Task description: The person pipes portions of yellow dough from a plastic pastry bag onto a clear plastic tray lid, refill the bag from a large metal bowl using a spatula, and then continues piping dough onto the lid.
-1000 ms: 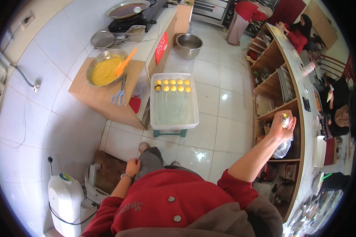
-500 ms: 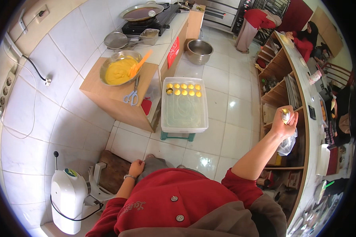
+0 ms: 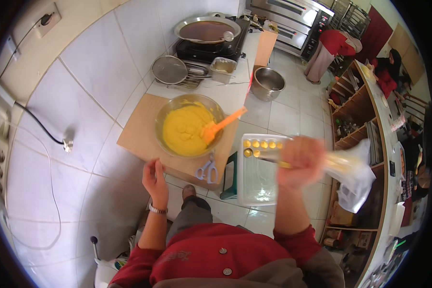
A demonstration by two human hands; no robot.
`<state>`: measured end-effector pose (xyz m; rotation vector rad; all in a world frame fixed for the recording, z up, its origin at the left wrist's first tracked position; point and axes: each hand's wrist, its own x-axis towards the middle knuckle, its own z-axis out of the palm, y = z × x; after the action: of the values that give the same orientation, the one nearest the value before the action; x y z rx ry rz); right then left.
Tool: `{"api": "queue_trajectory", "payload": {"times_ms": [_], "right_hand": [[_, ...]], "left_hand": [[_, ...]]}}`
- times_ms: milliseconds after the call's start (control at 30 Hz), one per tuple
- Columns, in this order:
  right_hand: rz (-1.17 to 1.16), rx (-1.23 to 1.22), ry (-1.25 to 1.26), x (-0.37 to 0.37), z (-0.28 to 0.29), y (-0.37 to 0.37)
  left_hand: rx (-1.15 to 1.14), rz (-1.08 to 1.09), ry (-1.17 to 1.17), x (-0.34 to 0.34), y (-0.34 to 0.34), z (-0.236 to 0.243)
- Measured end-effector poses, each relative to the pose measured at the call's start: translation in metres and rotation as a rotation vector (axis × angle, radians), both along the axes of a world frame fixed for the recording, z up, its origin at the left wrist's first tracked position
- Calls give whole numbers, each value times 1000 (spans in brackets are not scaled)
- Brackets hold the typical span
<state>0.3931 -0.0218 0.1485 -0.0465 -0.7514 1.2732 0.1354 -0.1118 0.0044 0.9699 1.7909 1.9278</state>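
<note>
My right hand [image 3: 300, 161], blurred, grips a clear piping bag [image 3: 353, 177] with yellow filling, its nozzle end pointing left across the white plastic tray [image 3: 249, 187]. The tray bears several small yellow piped mounds [image 3: 256, 144] and a metal round piece [image 3: 248, 152]. My left hand [image 3: 154, 180] is raised by the edge of a wooden worktop [image 3: 134, 137], empty, fingers loosely bent and apart. On the worktop stand a steel bowl of yellow cream [image 3: 182, 125] with an orange spatula [image 3: 228, 120] and grey-blue scissors [image 3: 206, 173].
Behind are a mesh strainer [image 3: 169, 69], a burner with a wide pan [image 3: 206, 30], a steel pot [image 3: 269, 84] on the floor and ovens [image 3: 293, 26]. Right runs a shelved counter [image 3: 357, 125], with two co-workers [image 3: 331, 48] [image 3: 386, 77] beyond. A tiled wall [image 3: 77, 91] bounds the left.
My view has swung toward the cream bowl. My right hand has come leftward over the tray with the piping bag. My left hand has risen from beside my leg to the worktop edge.
</note>
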Motion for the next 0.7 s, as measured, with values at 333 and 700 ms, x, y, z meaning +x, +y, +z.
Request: {"api": "queue_trajectory", "payload": {"times_ms": [333, 700], "right_hand": [[462, -372, -926, -170, -67, 110], [450, -152, -1252, -186, -69, 104]], "left_hand": [[32, -704, 187, -72, 156, 141], [49, -1143, -281, -61, 196, 154]]}}
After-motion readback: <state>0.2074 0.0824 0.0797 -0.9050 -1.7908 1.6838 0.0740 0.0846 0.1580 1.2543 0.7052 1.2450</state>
